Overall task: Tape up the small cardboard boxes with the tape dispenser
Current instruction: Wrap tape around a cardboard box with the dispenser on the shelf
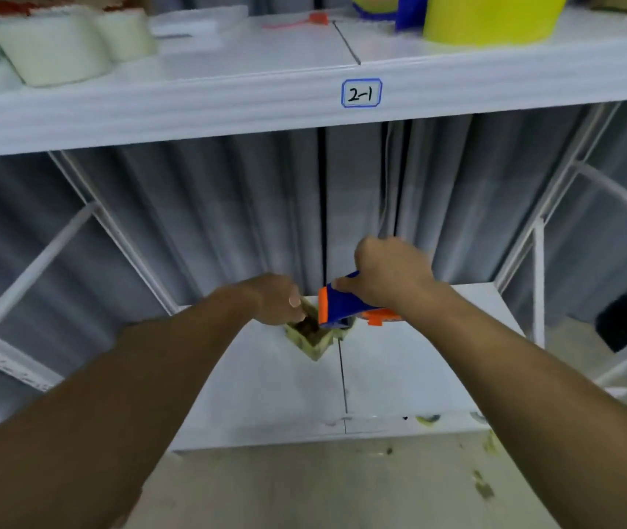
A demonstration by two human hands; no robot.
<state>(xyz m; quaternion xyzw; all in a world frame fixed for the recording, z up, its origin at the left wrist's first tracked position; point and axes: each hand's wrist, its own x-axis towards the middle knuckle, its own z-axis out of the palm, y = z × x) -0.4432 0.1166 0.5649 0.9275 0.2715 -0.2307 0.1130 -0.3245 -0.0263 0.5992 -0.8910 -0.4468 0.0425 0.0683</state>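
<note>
White lower shelf [399,376]: carries the small cardboard box [314,343] near its back edge.
Right hand [388,284]: fingers curled round the blue-and-orange tape dispenser [338,309], held against the box's top.
Left hand [275,301]: grips the box's left flap.

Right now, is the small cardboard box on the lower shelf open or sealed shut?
Open. The small cardboard box shows a dark interior, one flap held up by the left hand; the tape dispenser sits at its rim.

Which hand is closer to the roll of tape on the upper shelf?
Left. The left hand, holding the small cardboard box, is below the tape roll and slightly nearer; the right hand, gripping the tape dispenser, is farther right.
</note>
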